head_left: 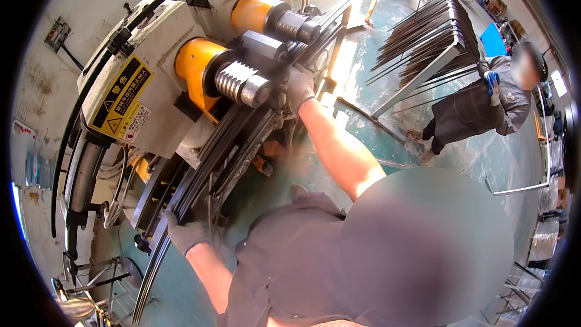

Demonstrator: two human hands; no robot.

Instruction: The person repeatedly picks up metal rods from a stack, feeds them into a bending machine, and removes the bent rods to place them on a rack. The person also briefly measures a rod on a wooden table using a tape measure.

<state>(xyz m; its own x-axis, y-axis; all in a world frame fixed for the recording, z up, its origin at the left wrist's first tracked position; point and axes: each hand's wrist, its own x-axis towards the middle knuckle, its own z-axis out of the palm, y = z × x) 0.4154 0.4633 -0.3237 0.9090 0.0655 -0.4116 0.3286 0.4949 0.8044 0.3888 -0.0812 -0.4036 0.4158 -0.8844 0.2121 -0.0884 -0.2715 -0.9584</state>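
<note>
A bundle of long, thin dark metal rods (203, 166) runs slantwise along the machine, from the lower left to the upper right. My left hand (186, 235), in a grey work glove, is closed around the rods near their lower end. Farther up, my gloved right hand (299, 88) grips the bundle beside a ribbed steel roller (239, 83); its fingertips are partly hidden. Behind that roller is an orange housing (200, 63), and a second orange housing (254, 14) with its own roller sits farther back. A grey hexagonal block (264, 46) lies between the two rollers.
The white machine body (97, 94) with a yellow warning label stands at left. At upper right, a metal rack (417, 75) carries many dark rods. A co-worker (478, 103) in a dark apron stands beside it. Wrapped bundles (544, 236) line the right side.
</note>
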